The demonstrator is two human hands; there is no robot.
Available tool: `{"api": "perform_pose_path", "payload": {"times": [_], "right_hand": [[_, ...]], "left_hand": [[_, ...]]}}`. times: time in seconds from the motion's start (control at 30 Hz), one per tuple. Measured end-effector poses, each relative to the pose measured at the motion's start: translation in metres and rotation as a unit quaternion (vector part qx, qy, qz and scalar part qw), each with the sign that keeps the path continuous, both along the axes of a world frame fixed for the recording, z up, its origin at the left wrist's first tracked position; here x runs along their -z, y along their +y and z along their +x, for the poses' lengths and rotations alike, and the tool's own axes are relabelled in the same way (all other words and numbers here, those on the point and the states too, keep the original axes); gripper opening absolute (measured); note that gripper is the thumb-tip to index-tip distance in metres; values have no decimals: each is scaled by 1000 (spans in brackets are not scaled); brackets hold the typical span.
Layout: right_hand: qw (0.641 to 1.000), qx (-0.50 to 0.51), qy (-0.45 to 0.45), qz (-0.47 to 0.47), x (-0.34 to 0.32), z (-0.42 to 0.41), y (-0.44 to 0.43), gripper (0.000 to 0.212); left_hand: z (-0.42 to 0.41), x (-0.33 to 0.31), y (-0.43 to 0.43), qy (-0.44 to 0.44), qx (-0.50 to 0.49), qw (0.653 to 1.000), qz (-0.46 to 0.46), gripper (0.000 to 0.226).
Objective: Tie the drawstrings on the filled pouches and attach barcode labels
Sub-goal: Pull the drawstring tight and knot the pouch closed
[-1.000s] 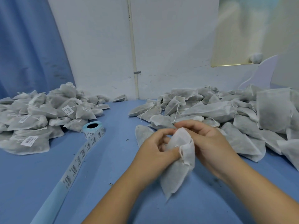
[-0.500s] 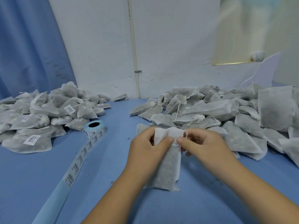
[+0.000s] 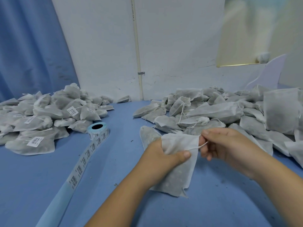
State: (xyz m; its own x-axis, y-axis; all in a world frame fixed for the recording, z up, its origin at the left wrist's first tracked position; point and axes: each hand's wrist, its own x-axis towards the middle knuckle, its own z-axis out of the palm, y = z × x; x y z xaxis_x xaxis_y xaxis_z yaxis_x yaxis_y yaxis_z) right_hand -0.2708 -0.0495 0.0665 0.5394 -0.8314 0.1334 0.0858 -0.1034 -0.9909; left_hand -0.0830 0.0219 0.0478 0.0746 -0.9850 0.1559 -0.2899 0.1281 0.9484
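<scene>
One head-worn wide-angle view, facing forward and down across the blue counter [image 3: 41, 177], close over its near edge, left hand [image 3: 164, 156] and right hand [image 3: 229, 145] just above the counter, white wall [image 3: 172, 46] beyond its far edge

Blue table [image 3: 221, 210] — pouch piles [image 3: 41, 115], label roll [image 3: 98, 131]
</scene>
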Motion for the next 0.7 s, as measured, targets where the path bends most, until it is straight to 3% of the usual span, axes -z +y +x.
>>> {"api": "perform_pose_path", "payload": {"times": [0.27,0.33,0.47,0.6,0.7], "right_hand": [[975,-76,-77,195,2,2,-6,18],[969,-79,-61,226,2,3,-4,17],[979,-47,35,195,2,4,-1,23],[985,-24,63,161,-1,10,6,45],[990,-15,34,139,-2,11,9,47]], "left_hand": [[5,0,-1,27,-8,999,-22,16],[8,-1,-4,-37,-55,997,-42,16],[17,2,-8,-256,-121,953,-111,34],[20,5,-5,-279,-69,950,-121,24],[15,6,-2,-286,-43,952,-99,38]]}}
